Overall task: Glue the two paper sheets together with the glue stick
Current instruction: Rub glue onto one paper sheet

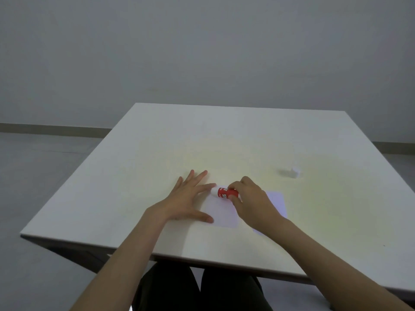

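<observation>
Tabletop [157,153]: pale, smooth, square-cornered, matte.
Room: plain grey wall [202,52], grey floor [33,176].
Paper sheets: near sheet [222,214] flat, white; second sheet [277,202] beside it, partly under the right wrist.
Glue stick [225,192]: red cylinder, tilted, tip on the near sheet.
Cap [295,172]: small, white, well apart.
Left hand [187,202]: fingers spread flat, pinning the near sheet's edge.
Right hand [249,198]: clamped around the glue stick.

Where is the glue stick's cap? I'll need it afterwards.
In the head view, a small white object that looks like the cap sits on the table, beyond and right of the right hand.
</observation>
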